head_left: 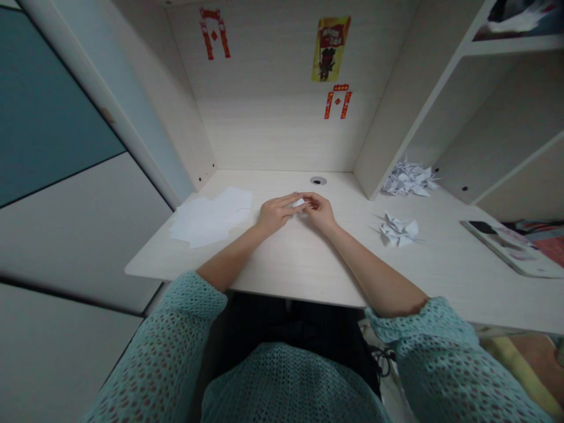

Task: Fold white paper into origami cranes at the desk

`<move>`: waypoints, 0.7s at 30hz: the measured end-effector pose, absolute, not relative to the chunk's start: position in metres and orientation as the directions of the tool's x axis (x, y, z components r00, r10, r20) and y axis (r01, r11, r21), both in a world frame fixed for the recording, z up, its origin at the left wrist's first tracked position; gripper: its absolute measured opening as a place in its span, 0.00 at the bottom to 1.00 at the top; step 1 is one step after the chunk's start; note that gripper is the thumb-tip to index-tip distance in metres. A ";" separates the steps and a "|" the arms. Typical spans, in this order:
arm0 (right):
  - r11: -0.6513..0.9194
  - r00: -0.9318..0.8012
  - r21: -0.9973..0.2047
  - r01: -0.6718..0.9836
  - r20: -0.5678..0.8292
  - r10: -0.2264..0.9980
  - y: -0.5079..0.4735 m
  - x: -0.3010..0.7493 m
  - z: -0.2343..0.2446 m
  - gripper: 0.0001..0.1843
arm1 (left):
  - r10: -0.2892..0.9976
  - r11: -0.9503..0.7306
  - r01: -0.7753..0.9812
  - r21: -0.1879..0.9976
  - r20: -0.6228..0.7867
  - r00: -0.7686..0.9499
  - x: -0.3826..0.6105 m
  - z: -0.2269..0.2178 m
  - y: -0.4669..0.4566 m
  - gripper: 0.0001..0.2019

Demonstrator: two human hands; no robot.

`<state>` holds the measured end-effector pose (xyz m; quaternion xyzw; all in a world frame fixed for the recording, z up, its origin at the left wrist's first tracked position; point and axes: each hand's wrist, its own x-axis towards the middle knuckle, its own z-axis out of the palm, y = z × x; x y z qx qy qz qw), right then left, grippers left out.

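Over the middle of the desk, my left hand (278, 211) and my right hand (319, 210) meet at the fingertips. Between them is a small piece of white folded paper (298, 202), mostly covered by the fingers. Both hands are closed on it. Left of my left hand lies a spread of flat white paper sheets (211, 214), overlapping one another. To the right of my right hand sits a small pile of folded white paper pieces (398, 230) with pointed ends.
A larger heap of folded paper (409, 178) fills the shelf corner at the right. A phone in a patterned case (513, 249) lies near the right edge. An upright panel (396, 100) divides desk from shelves. A round cable hole (318, 181) is at the back.
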<state>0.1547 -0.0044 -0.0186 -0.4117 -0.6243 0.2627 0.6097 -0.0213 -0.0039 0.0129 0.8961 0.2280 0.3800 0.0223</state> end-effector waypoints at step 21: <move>0.410 -0.003 -0.908 -0.087 0.412 0.911 -0.011 0.153 -0.006 0.16 | 0.881 -0.144 -0.174 0.974 0.206 0.426 -0.015 0.009 0.010 0.36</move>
